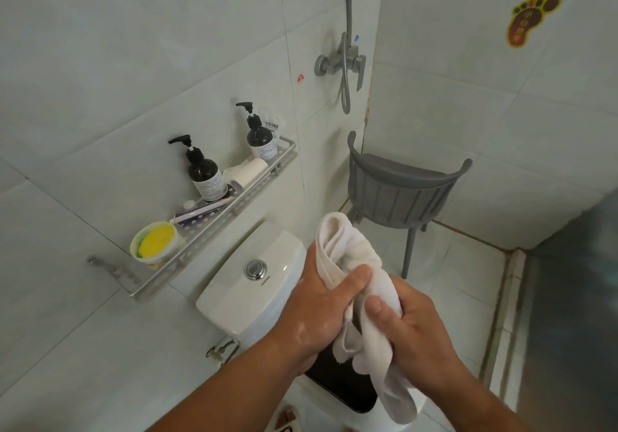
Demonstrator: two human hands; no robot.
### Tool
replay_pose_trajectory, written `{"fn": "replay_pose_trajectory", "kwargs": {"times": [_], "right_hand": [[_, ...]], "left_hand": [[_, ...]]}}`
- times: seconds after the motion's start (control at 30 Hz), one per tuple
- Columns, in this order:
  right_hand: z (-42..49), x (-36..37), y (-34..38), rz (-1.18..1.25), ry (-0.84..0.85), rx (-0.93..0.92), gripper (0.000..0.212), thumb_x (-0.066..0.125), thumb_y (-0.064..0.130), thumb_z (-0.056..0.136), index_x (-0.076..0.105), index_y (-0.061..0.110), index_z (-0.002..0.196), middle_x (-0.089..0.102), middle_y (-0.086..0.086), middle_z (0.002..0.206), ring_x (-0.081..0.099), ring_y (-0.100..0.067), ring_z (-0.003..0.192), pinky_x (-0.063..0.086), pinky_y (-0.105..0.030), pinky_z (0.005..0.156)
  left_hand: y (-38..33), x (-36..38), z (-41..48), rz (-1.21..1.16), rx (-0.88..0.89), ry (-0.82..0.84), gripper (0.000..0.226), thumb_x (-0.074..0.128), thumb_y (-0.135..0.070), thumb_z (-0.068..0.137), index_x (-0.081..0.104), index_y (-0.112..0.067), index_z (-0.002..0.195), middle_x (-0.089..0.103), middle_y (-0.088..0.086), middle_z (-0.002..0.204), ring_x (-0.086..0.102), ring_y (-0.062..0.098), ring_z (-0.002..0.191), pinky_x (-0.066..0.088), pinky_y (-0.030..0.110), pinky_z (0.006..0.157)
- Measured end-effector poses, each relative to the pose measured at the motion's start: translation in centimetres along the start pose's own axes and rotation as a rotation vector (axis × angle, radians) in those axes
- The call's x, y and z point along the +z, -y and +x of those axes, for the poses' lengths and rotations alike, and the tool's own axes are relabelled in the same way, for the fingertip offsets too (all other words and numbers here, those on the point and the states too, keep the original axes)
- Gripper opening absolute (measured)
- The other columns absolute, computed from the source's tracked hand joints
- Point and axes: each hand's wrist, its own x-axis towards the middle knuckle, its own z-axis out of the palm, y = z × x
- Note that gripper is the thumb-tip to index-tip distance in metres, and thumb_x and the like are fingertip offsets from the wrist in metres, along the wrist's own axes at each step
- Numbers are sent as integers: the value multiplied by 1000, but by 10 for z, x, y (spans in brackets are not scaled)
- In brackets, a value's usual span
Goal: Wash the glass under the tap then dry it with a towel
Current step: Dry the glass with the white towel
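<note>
Drying step, I'd judge: left hand (317, 308) and right hand (418, 328) both clutch the white towel (347, 247) bundled round the glass (hidden inside), which next needs turning.

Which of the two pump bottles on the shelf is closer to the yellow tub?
The nearer pump bottle, midway along the shelf, on the tub's side of the white roll. The other bottle stands at the far end, beyond that roll.

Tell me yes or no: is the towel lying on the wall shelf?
No, the towel is gripped by the left hand and the right hand near the toilet tank, away from the shelf.
</note>
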Motion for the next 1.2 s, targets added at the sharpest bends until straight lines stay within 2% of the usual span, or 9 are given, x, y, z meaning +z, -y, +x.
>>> {"fn": "replay_pose_trajectory", "kwargs": {"times": [0.1, 0.3, 0.47, 0.53, 0.7, 0.9, 1.03, 1.1, 1.2], "right_hand": [[7, -10, 7, 100, 134, 92, 36, 66, 49, 89, 73, 16, 99, 72, -20, 88, 69, -39, 78, 57, -31, 66], [11, -13, 15, 476, -65, 371, 24, 62, 31, 88, 72, 21, 107, 81, -9, 90, 78, -27, 77, 63, -40, 61], [26, -30, 9, 75, -185, 212, 11, 63, 31, 97, 70, 39, 101, 76, 19, 90, 73, -18, 87, 58, -36, 71], [33, -38, 2, -123, -179, 182, 9, 64, 34, 97, 66, 37, 104, 73, 15, 90, 69, -14, 87, 53, -32, 70], [43, -25, -24, -559, -63, 185, 16, 58, 42, 98, 53, 36, 112, 59, 21, 95, 58, -3, 85, 47, -27, 72], [41, -20, -49, -747, 96, 170, 34, 55, 35, 99, 48, 39, 132, 57, 14, 116, 56, -6, 93, 46, -22, 85], [33, -9, -57, -773, 160, 27, 52, 52, 33, 104, 33, 45, 151, 45, 18, 130, 49, -2, 106, 37, -10, 90], [31, -5, -57, -692, 202, 31, 44, 51, 37, 104, 43, 46, 146, 45, 21, 131, 48, 3, 111, 34, -2, 86], [31, -1, -59, -661, 220, 146, 42, 56, 55, 96, 55, 42, 136, 44, 20, 130, 48, 2, 115, 32, -9, 91]], "left_hand": [[6, -8, 4, -17, -6, 32, 84, 83, -68, 66, 47, -48, 140, 68, -8, 133, 67, 18, 122, 56, 46, 104], [19, -21, 3, -125, -25, 135, 84, 90, -33, 69, 50, -37, 143, 69, 4, 133, 67, 28, 123, 56, 52, 102], [38, -32, -8, -342, -102, 151, 83, 78, -10, 68, 49, -29, 143, 70, 10, 133, 68, 31, 121, 59, 40, 95], [44, -34, -10, -364, -148, 110, 81, 73, -5, 67, 52, -28, 142, 72, 10, 130, 69, 31, 120, 59, 43, 96], [51, -32, -5, -87, -112, -48, 82, 66, -8, 65, 52, -35, 141, 71, -4, 131, 68, 16, 120, 55, 41, 105], [50, -37, -3, 171, -70, -125, 69, 65, -16, 69, 49, -44, 130, 66, -14, 123, 63, 4, 110, 54, 20, 91], [55, -41, 0, 187, -90, -172, 74, 67, -10, 76, 46, -37, 141, 64, -11, 122, 62, 11, 111, 55, 29, 93], [60, -44, 2, 182, -99, -182, 72, 67, -9, 77, 45, -43, 136, 64, -13, 119, 63, 8, 107, 55, 27, 88], [67, -51, 4, 149, -104, -134, 73, 67, -17, 68, 48, -47, 133, 69, -11, 122, 68, 14, 111, 61, 38, 94]]}}
